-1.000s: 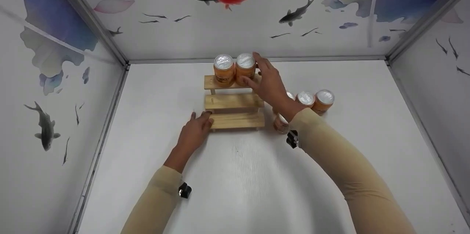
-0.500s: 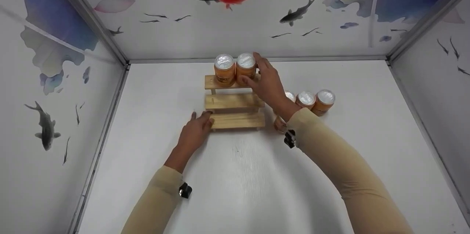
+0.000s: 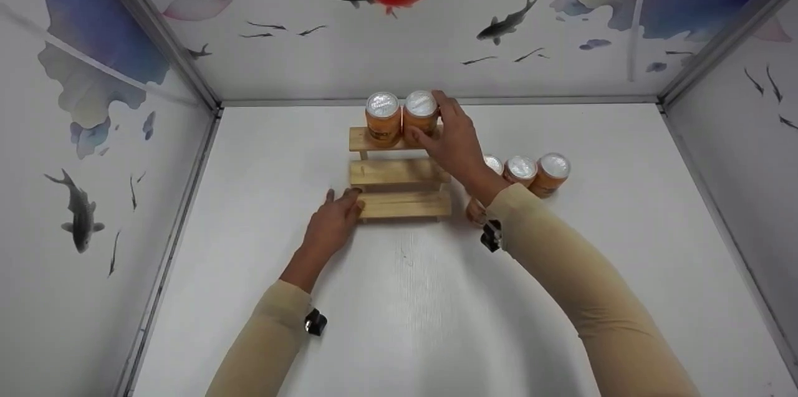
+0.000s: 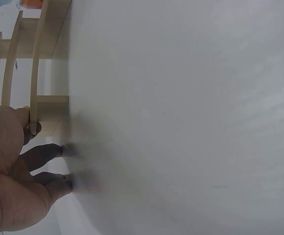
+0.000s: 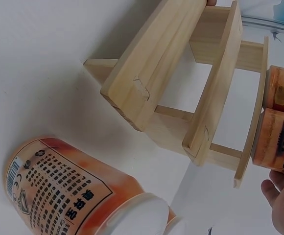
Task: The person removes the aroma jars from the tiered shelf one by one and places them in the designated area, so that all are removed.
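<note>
While the left hand [image 3: 329, 222] pinches the lowest board [image 3: 405, 204] at eight o'clock on the wooden rack [image 3: 399, 171], keep that hold steady. Loose cans [image 3: 552, 176] stand at three o'clock. At one, the right hand [image 3: 455, 143] grasps a top-board can [image 3: 416, 119]; ease off without nudging its neighbour [image 3: 383, 124].

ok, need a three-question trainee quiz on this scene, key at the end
1. True or false: the left hand pinches an end of the lowest shelf.
2. The can gripped by the right hand is at which shelf? A) lowest B) middle C) top
3. Where are the cans that are off the wooden rack?

Key:
1. True, its left end.
2. C, the top shelf, beside another can.
3. On the table, to the right of the wooden rack.
</note>
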Demonstrator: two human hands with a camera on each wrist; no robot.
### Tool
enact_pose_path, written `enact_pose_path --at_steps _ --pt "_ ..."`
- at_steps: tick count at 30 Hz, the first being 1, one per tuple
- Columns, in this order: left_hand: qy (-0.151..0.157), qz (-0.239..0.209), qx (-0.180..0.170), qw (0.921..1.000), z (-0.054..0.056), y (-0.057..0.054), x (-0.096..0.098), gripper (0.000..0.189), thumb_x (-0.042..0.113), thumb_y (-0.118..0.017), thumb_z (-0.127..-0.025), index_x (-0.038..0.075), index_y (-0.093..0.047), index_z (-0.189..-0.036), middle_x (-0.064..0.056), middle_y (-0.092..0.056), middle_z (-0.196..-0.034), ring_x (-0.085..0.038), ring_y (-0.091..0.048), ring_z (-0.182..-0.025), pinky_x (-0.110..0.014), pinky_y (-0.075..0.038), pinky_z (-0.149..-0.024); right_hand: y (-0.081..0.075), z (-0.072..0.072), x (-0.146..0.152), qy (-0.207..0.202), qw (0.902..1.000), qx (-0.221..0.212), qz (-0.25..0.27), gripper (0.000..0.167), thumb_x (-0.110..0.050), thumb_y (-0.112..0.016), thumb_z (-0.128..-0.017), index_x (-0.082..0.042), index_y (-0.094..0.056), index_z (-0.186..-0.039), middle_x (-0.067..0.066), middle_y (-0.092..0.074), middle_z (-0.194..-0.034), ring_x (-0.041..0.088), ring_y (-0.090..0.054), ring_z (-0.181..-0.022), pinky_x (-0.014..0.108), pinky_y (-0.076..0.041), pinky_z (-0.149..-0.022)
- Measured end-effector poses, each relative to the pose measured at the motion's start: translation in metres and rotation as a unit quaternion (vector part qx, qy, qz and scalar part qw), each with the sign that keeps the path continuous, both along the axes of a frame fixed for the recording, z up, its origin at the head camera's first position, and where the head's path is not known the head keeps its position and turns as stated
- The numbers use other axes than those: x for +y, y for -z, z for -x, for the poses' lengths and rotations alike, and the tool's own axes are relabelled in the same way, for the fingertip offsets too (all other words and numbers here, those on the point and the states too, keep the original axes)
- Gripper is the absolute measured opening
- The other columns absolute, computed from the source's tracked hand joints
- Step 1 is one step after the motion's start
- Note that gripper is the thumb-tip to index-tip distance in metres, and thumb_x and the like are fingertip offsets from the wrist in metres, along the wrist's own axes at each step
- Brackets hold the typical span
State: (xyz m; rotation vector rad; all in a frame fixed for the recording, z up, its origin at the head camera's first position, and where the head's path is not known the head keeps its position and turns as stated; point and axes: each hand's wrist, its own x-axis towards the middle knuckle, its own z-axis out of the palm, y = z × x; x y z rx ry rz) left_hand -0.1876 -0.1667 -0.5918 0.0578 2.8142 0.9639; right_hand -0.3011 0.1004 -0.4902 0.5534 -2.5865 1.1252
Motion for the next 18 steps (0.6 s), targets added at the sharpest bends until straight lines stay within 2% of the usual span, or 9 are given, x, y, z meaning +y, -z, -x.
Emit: enact_pose_path --at_steps 8,12,15,18 --pt "0.007 -0.007 0.007 0.9999 0.002 0.002 -0.002 0.057 0.046 -0.048 -0.119 0.012 -0.054 -0.164 -0.021 -0.049 -0.169 -0.056 -0.031 -0.163 -0.074 -0.039 -0.124 -0.002 -0.002 0.005 -0.004 0.9996 0.026 0.013 0.074 -0.032 -0.085 -0.100 0.000 -0.050 -0.156 0.023 -0.066 -0.135 0.035 -0.069 -0.116 0.052 -0.058 -0.101" --pt "0.014 -0.005 0.027 0.9995 0.009 0.026 -0.009 0.065 0.058 -0.041 -0.118 0.013 -0.056 -0.163 -0.022 -0.052 -0.167 -0.060 -0.036 -0.160 -0.076 -0.043 -0.120 -0.004 -0.004 0.009 -0.009 0.9994 0.030 0.014 0.074 -0.032 -0.085 -0.100 0.000 -0.050 -0.157 0.022 -0.066 -0.135 0.034 -0.069 -0.116 0.050 -0.059 -0.100" --pt "0.016 -0.010 0.033 0.9993 0.008 0.025 -0.009 0.066 0.057 -0.041 -0.118 0.012 -0.056 -0.163 -0.021 -0.052 -0.167 -0.061 -0.036 -0.159 -0.077 -0.043 -0.119 -0.004 -0.007 0.014 -0.016 0.9992 0.031 0.020 0.074 -0.030 -0.086 -0.100 0.001 -0.051 -0.157 0.022 -0.066 -0.138 0.033 -0.069 -0.120 0.048 -0.059 -0.102" --pt "0.010 -0.020 0.023 0.9995 0.002 0.008 -0.004 0.058 0.046 -0.048 -0.119 0.009 -0.055 -0.163 -0.021 -0.049 -0.169 -0.059 -0.033 -0.161 -0.076 -0.040 -0.122 -0.003 -0.010 0.021 -0.019 0.9990 0.033 0.023 0.074 -0.029 -0.086 -0.099 0.002 -0.052 -0.156 0.022 -0.066 -0.140 0.033 -0.069 -0.124 0.048 -0.059 -0.104"
